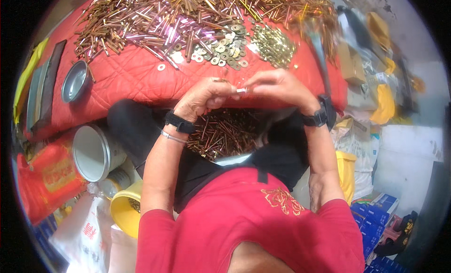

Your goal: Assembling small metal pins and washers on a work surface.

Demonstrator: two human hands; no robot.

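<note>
My two hands meet over the near edge of the red quilted cover. My left hand (215,92) is closed in a pinch on a small silvery metal piece (241,90), whose end sticks out past the fingertips. Facing it, my right hand (278,87) has its fingers bent and drawn together close to that piece; what they hold is hidden and slightly blurred. Just beyond lie a heap of flat metal washers (225,50) and a pile of small brass-coloured parts (273,44). Below my hands, between my legs, is a mass of copper-coloured metal rods (223,136).
A large heap of long metal rods (155,20) covers the far part of the red quilted cover (127,83). A metal bowl (75,82) sits at its left. Nearer left stand a white bucket (90,153) and a yellow bucket (126,211). Blue boxes (374,221) are stacked at right.
</note>
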